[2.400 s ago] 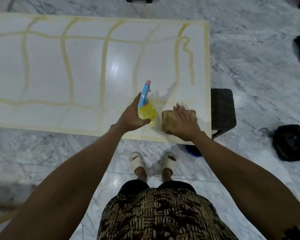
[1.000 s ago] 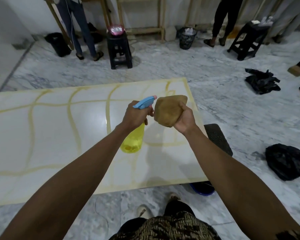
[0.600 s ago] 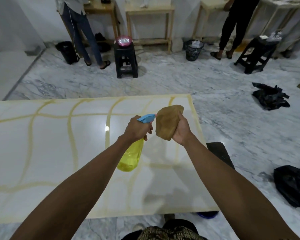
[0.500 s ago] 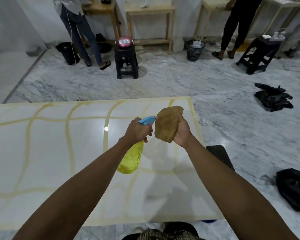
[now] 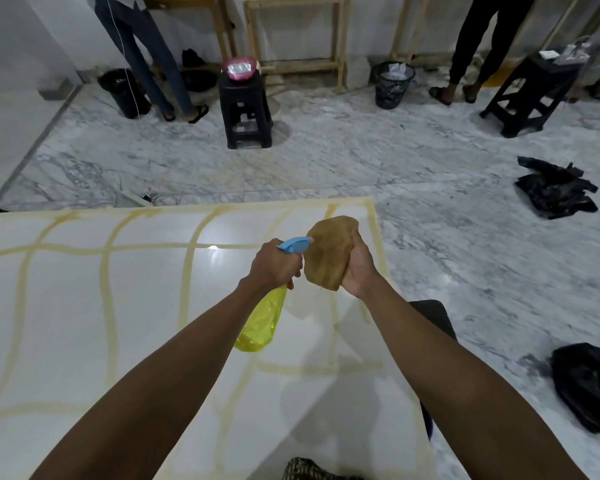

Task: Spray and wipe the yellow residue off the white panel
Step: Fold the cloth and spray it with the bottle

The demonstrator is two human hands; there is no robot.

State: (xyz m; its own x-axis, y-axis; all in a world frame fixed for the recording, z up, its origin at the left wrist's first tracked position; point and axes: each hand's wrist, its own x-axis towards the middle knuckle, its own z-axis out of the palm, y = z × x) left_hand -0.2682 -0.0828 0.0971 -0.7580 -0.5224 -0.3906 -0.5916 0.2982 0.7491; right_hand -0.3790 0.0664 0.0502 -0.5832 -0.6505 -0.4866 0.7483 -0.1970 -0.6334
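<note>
A large white panel (image 5: 66, 323) lies flat in front of me, crossed by a grid of yellow residue lines (image 5: 186, 282). My left hand (image 5: 274, 268) grips a yellow spray bottle (image 5: 258, 323) with a blue trigger head, held in the air above the panel's right part. Its nozzle points right at a brown cloth (image 5: 329, 254), which my right hand (image 5: 359, 268) holds bunched up just beside the nozzle. Both hands hover above the panel, not touching it.
A black stool (image 5: 433, 317) stands under the panel's right edge. Black bags (image 5: 555, 188) (image 5: 589, 389) lie on the marble floor at right. Beyond the panel are a black stool (image 5: 245, 109), a mesh bin (image 5: 392, 84), wooden tables and two standing people.
Both hands lifted the bottle and cloth off the panel and brought them together in the air. My view tilted up, showing the room beyond. In the last half second little moved.
</note>
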